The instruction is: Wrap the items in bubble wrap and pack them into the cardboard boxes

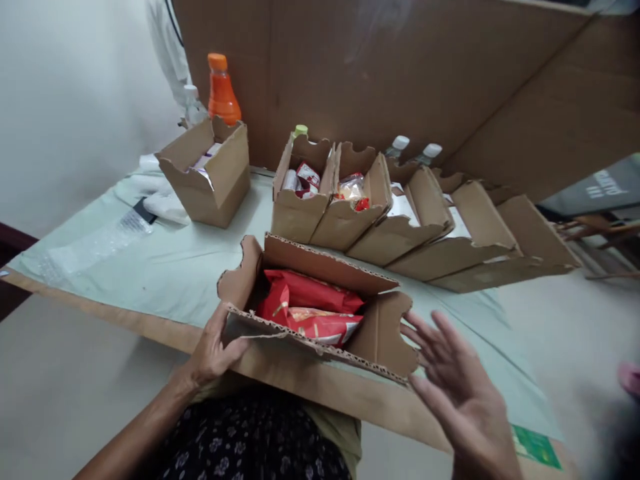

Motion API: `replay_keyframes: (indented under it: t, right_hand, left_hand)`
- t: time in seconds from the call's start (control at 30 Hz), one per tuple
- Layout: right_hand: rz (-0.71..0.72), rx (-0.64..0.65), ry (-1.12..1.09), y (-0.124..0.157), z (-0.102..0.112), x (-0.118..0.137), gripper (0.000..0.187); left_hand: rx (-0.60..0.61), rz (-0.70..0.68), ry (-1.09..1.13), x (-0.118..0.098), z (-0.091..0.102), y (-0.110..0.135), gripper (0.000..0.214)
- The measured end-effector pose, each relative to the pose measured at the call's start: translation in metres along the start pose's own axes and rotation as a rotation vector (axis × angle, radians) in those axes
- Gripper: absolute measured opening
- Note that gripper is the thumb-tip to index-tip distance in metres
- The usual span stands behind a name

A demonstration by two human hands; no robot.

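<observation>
An open cardboard box (380,333) stands at the table's near edge with red snack packets (310,310) inside. My left hand (213,350) grips the box's near-left corner, thumb pressed on the front flap. To the right of the box, my right hand (457,387) hovers with fingers spread, touching nothing. All four flaps of the box stand up.
A row of several open cardboard boxes (350,213) with packets and bottles runs behind it. A separate box (210,173) stands at the back left beside an orange bottle (221,90). A big cardboard sheet (425,73) walls the back. Plastic bags (100,243) lie at the left on the table (165,273).
</observation>
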State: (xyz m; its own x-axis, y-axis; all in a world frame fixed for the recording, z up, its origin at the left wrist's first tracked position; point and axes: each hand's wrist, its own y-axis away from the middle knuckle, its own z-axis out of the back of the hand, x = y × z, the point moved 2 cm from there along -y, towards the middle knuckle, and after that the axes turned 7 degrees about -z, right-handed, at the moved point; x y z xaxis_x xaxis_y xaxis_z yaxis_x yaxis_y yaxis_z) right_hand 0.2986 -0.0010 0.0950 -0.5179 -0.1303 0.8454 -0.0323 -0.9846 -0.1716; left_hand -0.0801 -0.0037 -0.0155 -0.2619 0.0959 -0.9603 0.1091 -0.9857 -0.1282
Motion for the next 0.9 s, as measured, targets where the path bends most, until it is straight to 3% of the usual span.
replay_keyframes:
  t: [0.07,0.13,0.27,0.47,0.57,0.63,0.7,0.8,0.9]
  right_hand:
    - [-0.019,0.090,0.023,0.017,-0.015,-0.014,0.077]
    - [-0.037,0.125,0.105,0.025,-0.037,-0.023,0.068]
    - [-0.050,0.026,0.208,0.005,-0.063,-0.036,0.047]
    - [-0.169,-0.182,0.145,-0.058,-0.036,-0.052,0.057]
    - [-0.222,-0.252,0.113,-0.067,-0.031,-0.061,0.058]
    - [-0.270,-0.274,0.131,-0.058,-0.034,-0.072,0.062]
    - [-0.325,-0.255,0.176,-0.043,-0.040,-0.088,0.066]
    - [-0.268,-0.193,0.285,-0.022,-0.050,-0.108,0.060]
    - [-0.160,-0.178,0.375,-0.013,-0.057,-0.120,0.054]
  left_hand:
    - [0.026,-0.010,-0.049,-0.005,-0.009,0.005,0.044]
    - [0.016,-0.023,-0.056,-0.009,-0.017,0.004,0.043]
    - [0.013,-0.060,0.021,-0.021,-0.037,-0.023,0.047]
    - [0.086,-0.216,0.115,-0.054,-0.091,-0.101,0.065]
    - [0.088,-0.252,0.058,-0.055,-0.101,-0.121,0.070]
    - [0.036,-0.266,-0.072,-0.045,-0.087,-0.120,0.068]
    - [-0.039,-0.279,-0.277,-0.029,-0.056,-0.115,0.056]
    - [-0.258,-0.199,-0.646,-0.004,0.016,-0.116,0.034]
    - [-0.477,-0.090,-0.797,0.010,0.089,-0.136,0.034]
